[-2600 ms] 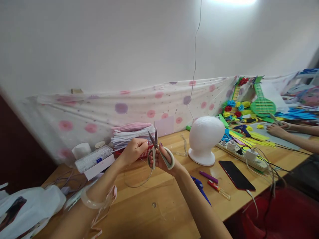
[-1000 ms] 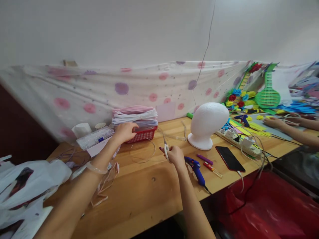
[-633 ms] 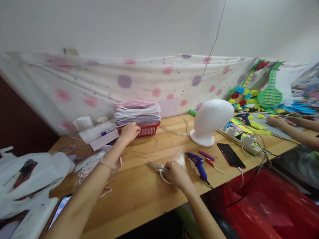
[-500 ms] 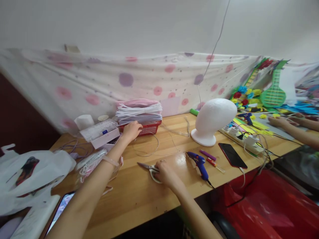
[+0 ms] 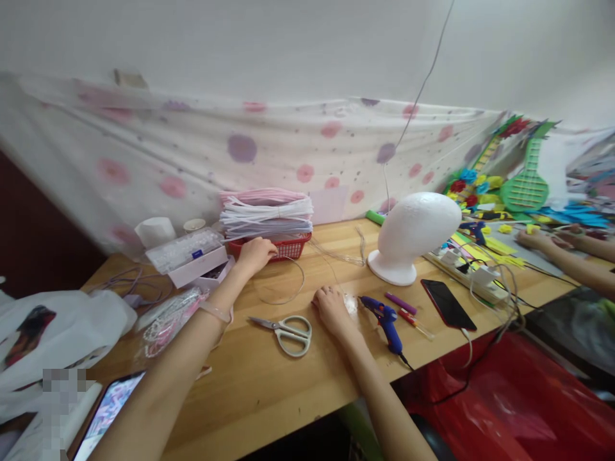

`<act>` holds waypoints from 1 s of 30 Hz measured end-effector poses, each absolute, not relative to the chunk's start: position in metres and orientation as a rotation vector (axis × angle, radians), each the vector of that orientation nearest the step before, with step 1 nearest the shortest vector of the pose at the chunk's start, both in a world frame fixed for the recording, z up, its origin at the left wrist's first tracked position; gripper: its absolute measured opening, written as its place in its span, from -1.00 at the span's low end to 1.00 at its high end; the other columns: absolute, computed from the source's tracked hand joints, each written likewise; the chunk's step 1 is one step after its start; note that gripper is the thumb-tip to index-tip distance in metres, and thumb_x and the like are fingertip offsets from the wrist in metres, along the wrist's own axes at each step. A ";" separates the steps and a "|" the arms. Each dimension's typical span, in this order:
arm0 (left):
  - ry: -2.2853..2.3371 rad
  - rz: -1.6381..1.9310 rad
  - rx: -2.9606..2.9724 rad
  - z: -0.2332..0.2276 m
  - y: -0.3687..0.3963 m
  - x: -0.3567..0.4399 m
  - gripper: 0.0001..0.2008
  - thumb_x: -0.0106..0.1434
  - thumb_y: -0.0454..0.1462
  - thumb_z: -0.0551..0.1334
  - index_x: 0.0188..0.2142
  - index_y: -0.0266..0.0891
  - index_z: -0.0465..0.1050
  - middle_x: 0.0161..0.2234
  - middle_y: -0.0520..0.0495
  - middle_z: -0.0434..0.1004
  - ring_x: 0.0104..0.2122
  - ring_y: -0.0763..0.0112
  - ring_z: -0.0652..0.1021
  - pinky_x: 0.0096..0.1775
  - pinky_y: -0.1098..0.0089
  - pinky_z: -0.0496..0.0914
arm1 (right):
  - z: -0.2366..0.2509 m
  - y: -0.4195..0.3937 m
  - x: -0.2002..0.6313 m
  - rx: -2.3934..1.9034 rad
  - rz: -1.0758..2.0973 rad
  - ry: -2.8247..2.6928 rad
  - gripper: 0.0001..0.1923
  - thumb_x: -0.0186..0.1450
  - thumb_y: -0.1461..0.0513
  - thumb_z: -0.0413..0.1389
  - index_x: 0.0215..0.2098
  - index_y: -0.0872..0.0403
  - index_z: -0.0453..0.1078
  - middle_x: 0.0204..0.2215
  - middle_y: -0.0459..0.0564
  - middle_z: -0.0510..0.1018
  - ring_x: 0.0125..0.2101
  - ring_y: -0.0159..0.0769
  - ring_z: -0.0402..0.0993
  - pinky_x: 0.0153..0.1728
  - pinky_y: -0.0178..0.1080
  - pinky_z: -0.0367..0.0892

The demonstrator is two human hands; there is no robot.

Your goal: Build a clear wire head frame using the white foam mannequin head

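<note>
Head view: left hand [image 5: 255,254] pinches thin clear looped line [image 5: 288,282] at red mesh basket [image 5: 283,247]; right hand [image 5: 330,308] flat, empty on wooden desk [image 5: 269,378]. Keep that line taut.

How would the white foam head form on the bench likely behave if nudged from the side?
The foam head looks like light foam, so it would probably slide or shift easily. Its bulging top overhangs a smaller round foot on the wooden table, so it seems apt to tip. The surface looks soft and likely dents under hard pressure.
</note>
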State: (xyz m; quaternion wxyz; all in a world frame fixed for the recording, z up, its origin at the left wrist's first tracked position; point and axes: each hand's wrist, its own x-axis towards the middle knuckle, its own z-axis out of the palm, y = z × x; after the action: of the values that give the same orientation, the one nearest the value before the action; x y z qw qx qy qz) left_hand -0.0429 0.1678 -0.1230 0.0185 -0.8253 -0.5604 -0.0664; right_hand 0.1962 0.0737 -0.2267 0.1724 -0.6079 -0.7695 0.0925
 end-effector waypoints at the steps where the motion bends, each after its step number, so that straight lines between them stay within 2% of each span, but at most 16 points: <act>1: -1.739 -0.198 -2.564 -0.123 0.169 -0.046 -0.72 0.38 -0.18 0.20 0.03 -0.20 0.44 0.05 -0.17 0.48 -0.06 0.24 0.54 -0.04 0.12 0.49 | -0.230 0.071 0.200 -1.710 0.249 -2.162 -0.83 0.40 0.18 0.11 -0.19 0.14 0.43 -0.16 0.02 0.53 -0.10 -0.19 0.46 -0.02 -0.02 0.36; 5: -1.737 -0.148 -2.587 -0.118 0.174 -0.057 -0.72 0.37 -0.18 0.21 0.03 -0.21 0.44 0.05 -0.17 0.48 -0.05 0.23 0.54 -0.04 0.11 0.48 | -0.237 0.066 0.218 -1.685 0.224 -2.004 -0.87 0.42 0.30 0.04 -0.21 0.15 0.42 -0.22 0.03 0.53 -0.12 -0.20 0.46 -0.04 -0.06 0.35; 11: -1.764 -0.074 -2.618 -0.110 0.163 -0.065 -0.74 0.37 -0.17 0.21 0.00 -0.21 0.45 0.01 -0.16 0.50 -0.08 0.24 0.55 -0.05 0.13 0.49 | -0.232 0.104 0.227 -1.699 0.259 -1.628 -0.75 0.40 0.14 0.12 -0.06 0.14 0.42 -0.14 0.02 0.54 -0.17 -0.23 0.52 -0.12 -0.06 0.46; 15: -1.740 -0.072 -2.671 -0.107 0.148 -0.063 -0.76 0.37 -0.17 0.21 -0.04 -0.22 0.47 -0.02 -0.15 0.53 -0.09 0.26 0.56 -0.05 0.14 0.49 | -0.220 0.139 0.220 -1.670 0.315 -1.396 -0.69 0.40 0.12 0.12 0.03 0.13 0.38 -0.08 0.05 0.53 -0.16 -0.22 0.53 -0.15 -0.07 0.49; 22: -1.744 -0.147 -2.717 -0.101 0.121 -0.057 -0.75 0.35 -0.11 0.22 -0.21 -0.23 0.55 -0.19 -0.10 0.62 -0.19 0.29 0.59 -0.10 0.21 0.46 | -0.175 0.177 0.197 -1.480 0.431 -1.190 -0.68 0.39 0.13 0.14 0.06 0.11 0.38 0.01 0.07 0.49 -0.08 -0.17 0.50 -0.08 -0.02 0.47; 24: -1.771 -0.218 -2.681 -0.100 0.116 -0.055 -0.71 0.37 -0.11 0.15 -0.28 -0.19 0.59 -0.21 -0.12 0.65 -0.20 0.26 0.61 -0.15 0.29 0.44 | -0.159 0.165 0.187 -1.380 0.457 -1.149 -0.70 0.39 0.13 0.14 0.01 0.12 0.39 -0.02 0.07 0.50 -0.08 -0.17 0.49 -0.05 0.00 0.44; 26: -1.804 -0.304 -2.623 -0.100 0.113 -0.055 -0.64 0.40 -0.14 0.05 -0.32 -0.17 0.61 -0.20 -0.15 0.65 -0.18 0.23 0.61 -0.19 0.34 0.41 | -0.146 0.135 0.174 -1.249 0.506 -1.143 -0.74 0.40 0.11 0.09 -0.10 0.14 0.41 -0.14 0.11 0.55 -0.12 -0.16 0.50 -0.01 0.01 0.40; 28: -1.827 -0.387 -2.575 -0.099 0.112 -0.054 -0.60 0.40 -0.16 0.00 -0.27 -0.19 0.61 -0.16 -0.18 0.65 -0.15 0.19 0.61 -0.17 0.34 0.40 | -0.134 0.091 0.161 -1.093 0.603 -1.185 -0.72 0.43 0.05 0.01 -0.17 0.10 0.38 -0.29 0.05 0.57 -0.24 -0.20 0.53 -0.07 -0.04 0.43; 30: -1.839 -0.467 -2.546 -0.099 0.113 -0.055 -0.58 0.40 -0.17 -0.04 -0.21 -0.22 0.60 -0.10 -0.19 0.63 -0.11 0.18 0.59 -0.12 0.34 0.39 | -0.124 0.043 0.149 -0.905 0.735 -1.229 -0.67 0.47 0.02 -0.10 -0.16 0.04 0.36 -0.32 -0.03 0.57 -0.29 -0.26 0.54 -0.15 -0.12 0.48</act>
State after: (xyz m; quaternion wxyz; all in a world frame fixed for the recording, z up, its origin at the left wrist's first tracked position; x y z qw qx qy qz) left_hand -0.0551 0.1129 -0.0994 -0.0169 -0.8018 -0.5790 -0.1470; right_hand 0.1494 0.0431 -0.1240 0.6622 -0.4005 -0.5434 0.3252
